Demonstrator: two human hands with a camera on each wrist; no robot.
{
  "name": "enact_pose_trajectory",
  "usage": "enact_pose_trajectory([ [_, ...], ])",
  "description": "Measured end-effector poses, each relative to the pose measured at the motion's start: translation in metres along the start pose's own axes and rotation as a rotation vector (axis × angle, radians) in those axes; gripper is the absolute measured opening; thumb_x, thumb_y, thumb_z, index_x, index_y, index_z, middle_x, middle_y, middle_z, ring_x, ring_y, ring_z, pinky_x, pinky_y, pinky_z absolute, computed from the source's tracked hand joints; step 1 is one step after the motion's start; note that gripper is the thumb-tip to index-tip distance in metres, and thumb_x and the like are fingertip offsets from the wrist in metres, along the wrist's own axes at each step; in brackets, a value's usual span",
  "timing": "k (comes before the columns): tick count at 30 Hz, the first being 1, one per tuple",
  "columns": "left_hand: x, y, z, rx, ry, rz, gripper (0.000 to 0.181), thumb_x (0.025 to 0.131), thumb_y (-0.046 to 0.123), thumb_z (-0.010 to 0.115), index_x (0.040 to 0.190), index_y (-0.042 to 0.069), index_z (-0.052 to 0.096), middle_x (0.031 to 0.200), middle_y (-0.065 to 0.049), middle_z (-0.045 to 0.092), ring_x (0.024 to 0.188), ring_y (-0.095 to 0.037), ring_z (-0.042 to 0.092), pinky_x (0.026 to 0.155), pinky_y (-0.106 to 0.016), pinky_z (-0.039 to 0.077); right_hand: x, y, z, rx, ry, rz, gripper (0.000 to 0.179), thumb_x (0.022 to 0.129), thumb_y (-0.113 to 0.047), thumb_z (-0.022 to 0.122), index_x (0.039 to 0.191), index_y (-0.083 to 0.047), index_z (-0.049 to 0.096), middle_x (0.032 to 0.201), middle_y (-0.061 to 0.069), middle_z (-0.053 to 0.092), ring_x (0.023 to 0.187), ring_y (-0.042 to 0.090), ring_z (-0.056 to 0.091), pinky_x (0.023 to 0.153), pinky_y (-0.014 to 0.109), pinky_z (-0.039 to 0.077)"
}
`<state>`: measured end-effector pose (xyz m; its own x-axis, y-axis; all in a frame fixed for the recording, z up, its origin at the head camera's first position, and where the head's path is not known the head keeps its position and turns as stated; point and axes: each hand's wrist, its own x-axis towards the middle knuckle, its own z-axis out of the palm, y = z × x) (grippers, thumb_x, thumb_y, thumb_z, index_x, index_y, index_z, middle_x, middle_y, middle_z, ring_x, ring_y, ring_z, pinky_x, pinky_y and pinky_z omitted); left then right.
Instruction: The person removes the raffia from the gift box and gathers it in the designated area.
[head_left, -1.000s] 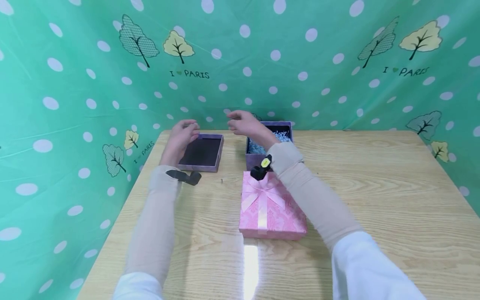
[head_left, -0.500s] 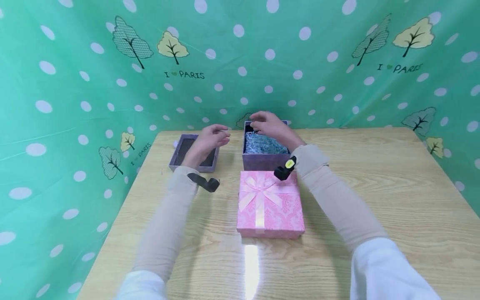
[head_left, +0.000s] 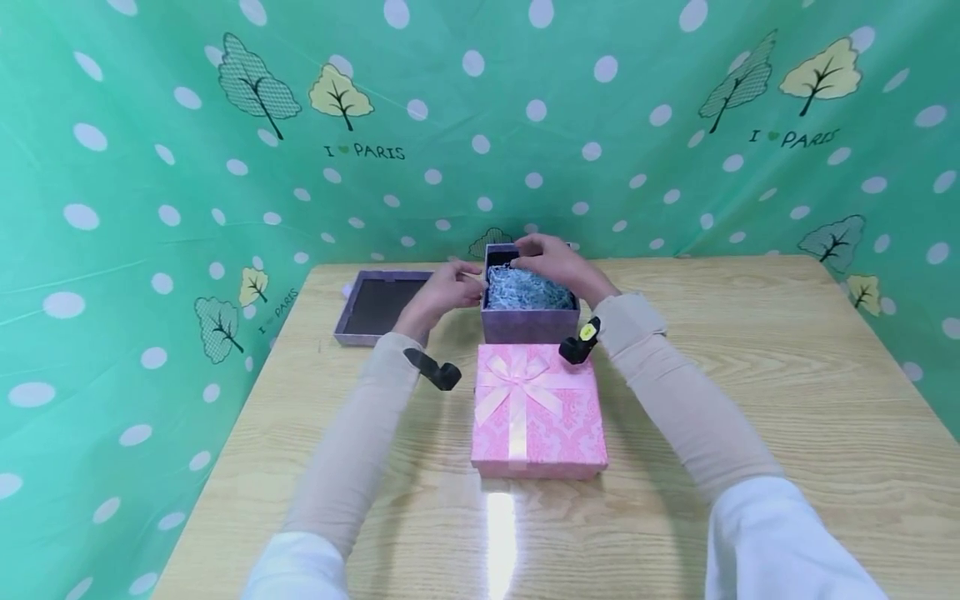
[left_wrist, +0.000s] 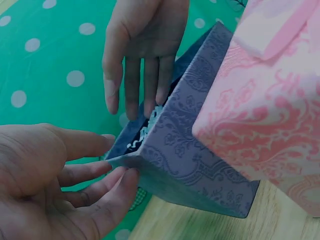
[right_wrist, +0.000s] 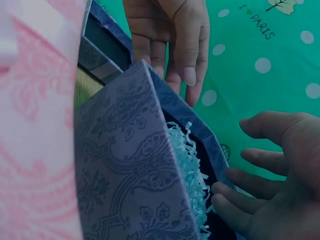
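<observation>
A purple patterned box (head_left: 530, 326) stands open near the back of the table, with pale blue shredded paper (head_left: 525, 288) inside. At its left wall is my left hand (head_left: 452, 287), fingers loosely extended along the rim. In the left wrist view the fingertips (left_wrist: 131, 176) are close against the box's outer side; firm contact is hard to tell. My right hand (head_left: 558, 265) hovers over the box's right part with relaxed, spread fingers (right_wrist: 240, 200) by the far rim. Neither hand grips anything visible.
A pink gift box (head_left: 538, 412) with a ribbon bow sits directly in front of the purple box. To the left lies a shallow purple lid (head_left: 360, 339), dark inside facing up. A green dotted cloth (head_left: 480, 100) hangs behind the wooden table (head_left: 750, 375).
My left hand has travelled right from above the lid to the purple box's left side. My right hand has shifted right and lowered over the box. The boxes have not visibly moved.
</observation>
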<state>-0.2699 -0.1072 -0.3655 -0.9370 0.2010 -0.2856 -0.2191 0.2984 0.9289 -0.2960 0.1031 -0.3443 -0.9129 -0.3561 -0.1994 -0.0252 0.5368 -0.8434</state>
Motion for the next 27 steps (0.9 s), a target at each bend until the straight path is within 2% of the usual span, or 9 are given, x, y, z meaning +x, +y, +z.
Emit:
enact_pose_trajectory([
  [7, 0.004, -0.004, 0.001, 0.053, -0.050, -0.047, 0.041, 0.095, 0.004, 0.055, 0.133, -0.002, 0.042, 0.119, -0.024, 0.055, 0.104, -0.033, 0.062, 0.093, -0.038, 0.054, 0.006, 0.004, 0.007, -0.071, -0.037, 0.029, 0.057, 0.093, -0.025, 0.061, 0.143, -0.006, 0.040, 0.147, 0.019, 0.038, 0.136, 0.034, 0.036, 0.111, 0.047, 0.036],
  [15, 0.003, -0.004, 0.001, 0.035, -0.099, -0.092, 0.040, 0.096, 0.007, 0.053, 0.133, 0.000, 0.041, 0.122, -0.020, 0.052, 0.095, -0.026, 0.059, 0.091, -0.039, 0.055, 0.011, 0.010, 0.011, -0.125, -0.095, 0.125, 0.069, 0.089, -0.026, 0.066, 0.146, -0.006, 0.033, 0.152, 0.015, 0.032, 0.139, 0.033, 0.031, 0.113, 0.048, 0.031],
  [21, 0.001, -0.004, -0.002, 0.005, -0.122, -0.119, 0.039, 0.096, 0.010, 0.054, 0.132, 0.000, 0.041, 0.119, -0.019, 0.052, 0.090, -0.025, 0.058, 0.098, -0.046, 0.050, 0.015, 0.011, 0.013, -0.148, -0.189, 0.186, 0.085, 0.086, -0.030, 0.070, 0.152, -0.008, 0.019, 0.156, 0.014, 0.023, 0.143, 0.032, 0.024, 0.116, 0.048, 0.026],
  [27, 0.002, -0.004, -0.004, -0.008, -0.121, -0.130, 0.039, 0.096, 0.011, 0.054, 0.132, 0.000, 0.042, 0.114, -0.017, 0.053, 0.091, -0.025, 0.059, 0.098, -0.046, 0.050, 0.019, 0.011, 0.013, -0.185, -0.305, 0.173, 0.094, 0.086, -0.033, 0.070, 0.154, -0.010, 0.009, 0.160, 0.011, 0.012, 0.146, 0.031, 0.014, 0.119, 0.048, 0.021],
])
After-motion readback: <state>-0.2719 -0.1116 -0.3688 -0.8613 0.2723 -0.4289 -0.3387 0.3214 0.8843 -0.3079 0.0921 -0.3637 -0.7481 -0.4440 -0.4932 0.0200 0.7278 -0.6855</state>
